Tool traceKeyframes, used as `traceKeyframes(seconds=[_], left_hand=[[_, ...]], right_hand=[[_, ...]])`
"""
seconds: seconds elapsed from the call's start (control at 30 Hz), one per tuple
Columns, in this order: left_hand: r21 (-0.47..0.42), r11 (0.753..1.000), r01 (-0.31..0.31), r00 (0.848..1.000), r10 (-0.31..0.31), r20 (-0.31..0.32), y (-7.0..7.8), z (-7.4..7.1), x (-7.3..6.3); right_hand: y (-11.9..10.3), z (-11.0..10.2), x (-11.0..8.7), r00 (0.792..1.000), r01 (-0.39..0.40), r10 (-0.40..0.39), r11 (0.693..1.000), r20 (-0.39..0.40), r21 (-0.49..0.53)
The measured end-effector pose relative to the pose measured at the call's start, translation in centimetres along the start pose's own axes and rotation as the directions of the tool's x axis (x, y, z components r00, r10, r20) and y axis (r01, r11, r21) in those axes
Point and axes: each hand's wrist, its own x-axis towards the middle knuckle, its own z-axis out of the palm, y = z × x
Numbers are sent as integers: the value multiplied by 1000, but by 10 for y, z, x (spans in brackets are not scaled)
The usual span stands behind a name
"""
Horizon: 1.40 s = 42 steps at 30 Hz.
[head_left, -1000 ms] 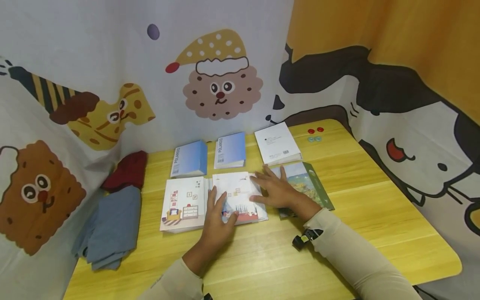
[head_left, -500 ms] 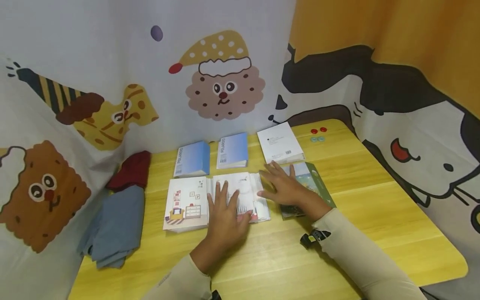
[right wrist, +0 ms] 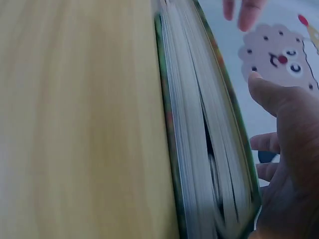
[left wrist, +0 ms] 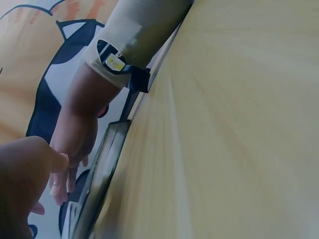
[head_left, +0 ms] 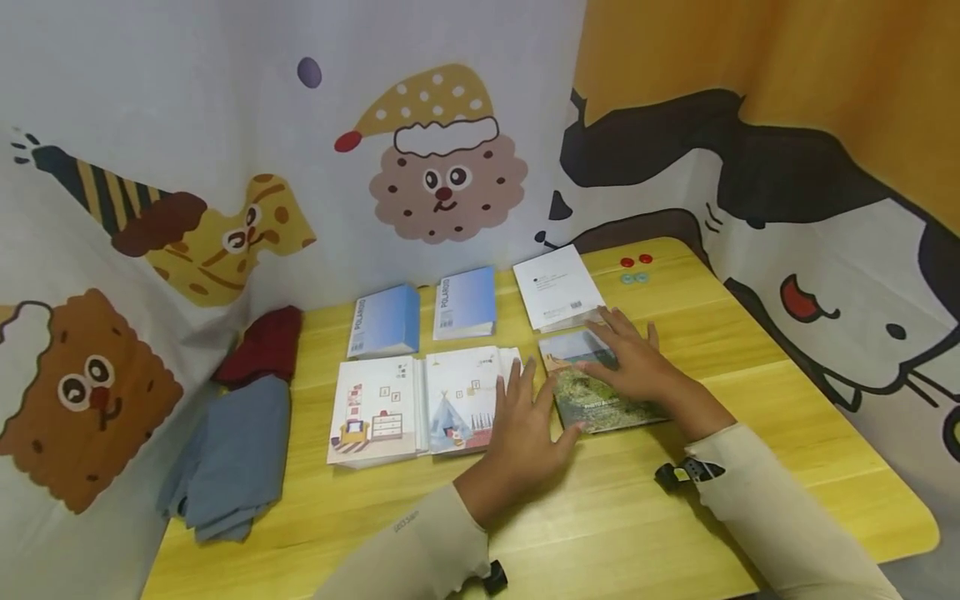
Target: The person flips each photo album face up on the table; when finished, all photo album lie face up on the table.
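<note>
Yellow wooden desk (head_left: 750,417) carries a green landscape book (head_left: 592,392), closed, just right of an open picture book (head_left: 420,400). Right hand (head_left: 637,362) lies flat on its cover with straight fingers. Left hand (head_left: 525,425), also flat, touches its left edge.

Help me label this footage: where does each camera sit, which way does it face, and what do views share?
Head: above, looking forward and down at the yellow wooden table; both hands and sleeves show.
Left wrist: low at table level, facing across to the right hand; left hand at the edge.
Right wrist: low beside the green-covered landscape photo book, viewing its page edges; right-hand fingers show.
Shared: all three show that book and the table.
</note>
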Motion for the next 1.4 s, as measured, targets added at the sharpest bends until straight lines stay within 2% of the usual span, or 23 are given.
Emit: traceKeyframes(seconds=[0.17, 0.33, 0.47, 0.57, 0.73, 0.97, 1.17, 1.23, 1.3, 1.33, 1.4], left_hand=[[23, 1000, -18, 999, 17, 38, 15, 12, 14], [75, 997, -18, 999, 14, 52, 33, 33, 26], [79, 997, -25, 997, 20, 71, 45, 50, 29], [48, 999, -25, 997, 21, 77, 50, 57, 28], [10, 1000, -2, 997, 2, 73, 51, 60, 28], [-7, 1000, 27, 997, -27, 68, 53, 57, 31], [12, 1000, 8, 999, -8, 48, 52, 56, 31], [-4, 1000, 1, 999, -1, 48, 52, 56, 30], [-36, 999, -5, 999, 6, 47, 52, 57, 30], [-55, 998, -7, 999, 10, 52, 51, 57, 30], [-105, 994, -16, 998, 21, 52, 51, 58, 31]], right_hand=[[26, -9, -9, 998, -55, 56, 996, -7, 67], [53, -5, -12, 996, -89, 89, 989, 1, 122], [67, 3, -14, 995, -101, 102, 982, 5, 158], [72, 8, -16, 995, -102, 103, 980, -1, 169], [70, 6, -16, 993, -114, 114, 982, 7, 149], [69, 4, -14, 993, -113, 115, 985, -11, 132], [68, 5, -13, 993, -99, 109, 978, -45, 182], [67, 4, -14, 992, -83, 104, 968, -77, 238], [65, 4, -15, 988, -65, 107, 944, -114, 323], [64, 4, -16, 985, -52, 108, 929, -135, 366], [63, 2, -18, 978, -15, 112, 878, -175, 478]])
